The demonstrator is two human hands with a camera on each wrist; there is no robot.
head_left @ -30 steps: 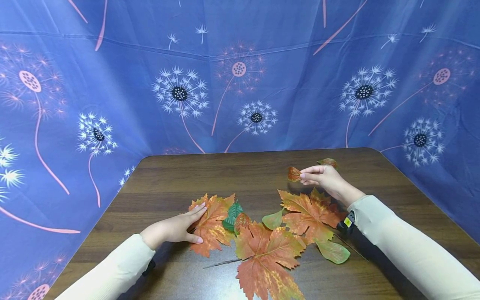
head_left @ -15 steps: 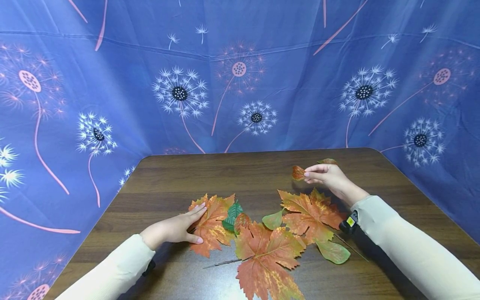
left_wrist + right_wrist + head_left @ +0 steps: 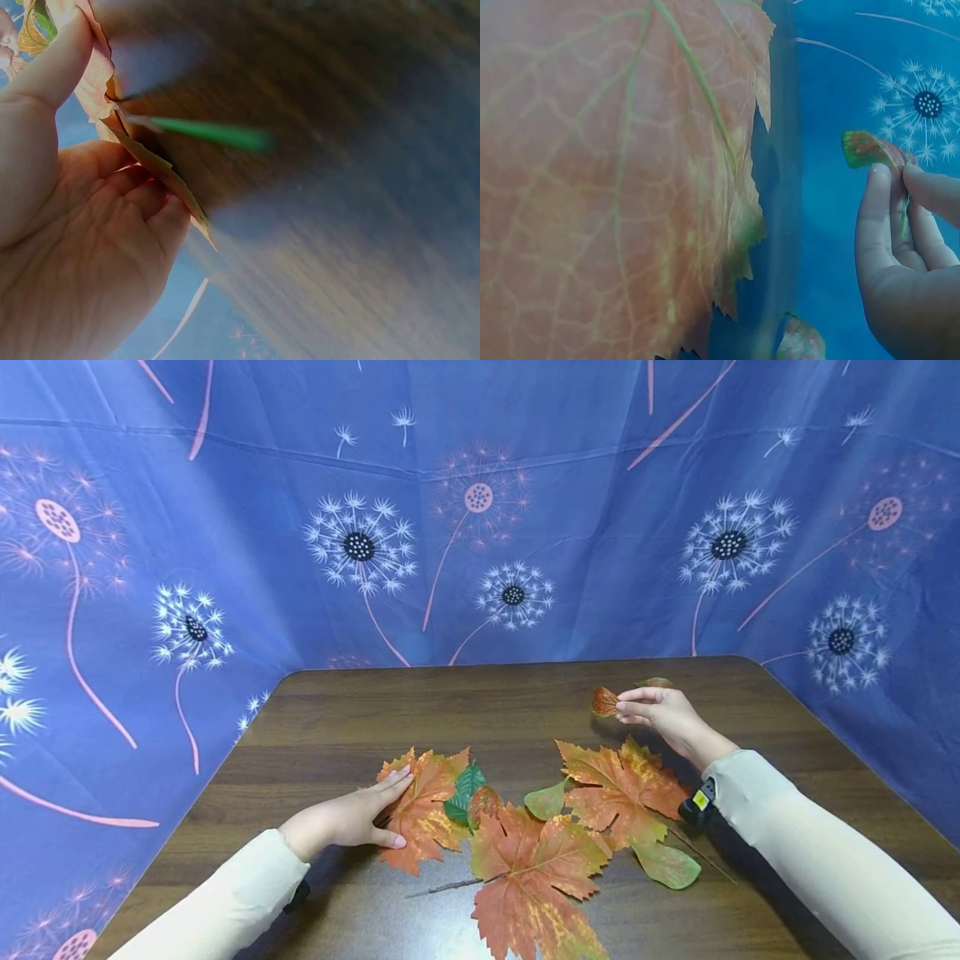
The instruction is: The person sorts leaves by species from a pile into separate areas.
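Observation:
My right hand (image 3: 663, 714) pinches a small red-orange leaf (image 3: 603, 702) between thumb and fingertips above the far right of the table. In the right wrist view the leaf (image 3: 870, 150) shows a green edge and a thin stalk hanging below the fingers. My left hand (image 3: 356, 814) rests on an orange maple leaf (image 3: 427, 810) at the left, thumb and fingers spread along it. The left wrist view shows that leaf's edge (image 3: 169, 176) at the fingers, with a green-tipped stem (image 3: 202, 131) pointing out over the wood.
Another large maple leaf (image 3: 532, 877) lies at the front centre, and a third (image 3: 618, 789) sits below the right hand. Smaller leaves lie among them, including a dark green one (image 3: 467, 789) and a pale green one (image 3: 667, 864). One more leaf (image 3: 655, 682) lies behind the right hand. A patterned blue cloth (image 3: 480, 552) hangs behind the table.
My right hand has moved a little to the right with the small leaf in its pinch. The left hand and the leaves on the table have stayed put.

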